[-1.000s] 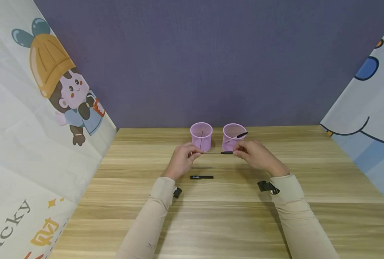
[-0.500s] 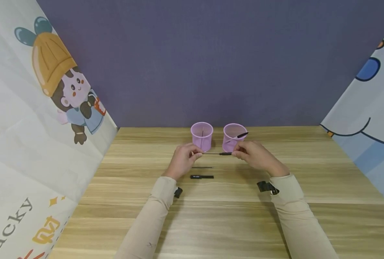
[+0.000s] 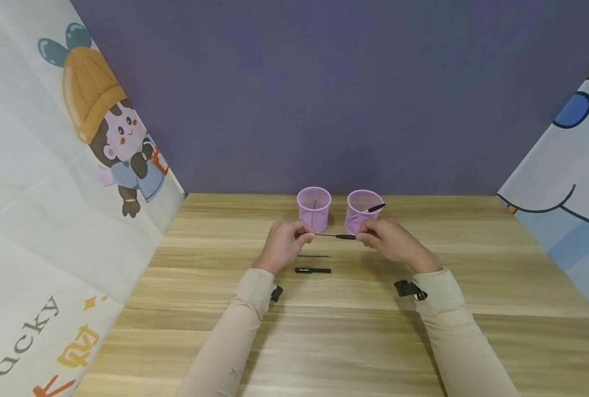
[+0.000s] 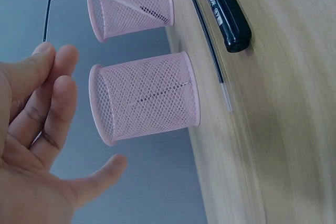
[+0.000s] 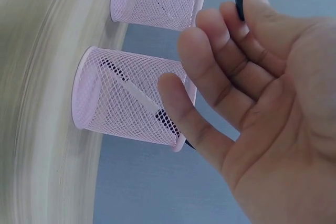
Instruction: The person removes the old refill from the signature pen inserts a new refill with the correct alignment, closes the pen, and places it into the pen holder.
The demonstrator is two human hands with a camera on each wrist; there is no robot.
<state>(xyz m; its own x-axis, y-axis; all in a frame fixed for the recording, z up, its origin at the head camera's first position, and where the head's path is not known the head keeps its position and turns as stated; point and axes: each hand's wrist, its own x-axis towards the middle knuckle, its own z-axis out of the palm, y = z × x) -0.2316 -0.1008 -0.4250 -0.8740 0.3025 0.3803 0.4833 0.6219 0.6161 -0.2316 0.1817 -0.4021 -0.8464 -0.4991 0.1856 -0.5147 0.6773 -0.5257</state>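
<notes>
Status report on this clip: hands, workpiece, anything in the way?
Left hand pinches thin rod; right hand pinches black sleeve. Rod meets sleeve's end, held above table. No obstruction seen between hands; left cup and right cup stand behind.

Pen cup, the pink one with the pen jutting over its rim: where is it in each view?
Head: pen cup, right one of the pair, partly behind right hand.
Left wrist: pen cup, top, left of centre.
Right wrist: pen cup, left of centre, the lower one.
Shared landmark: the other cup, holding a thin dark rod.
</notes>
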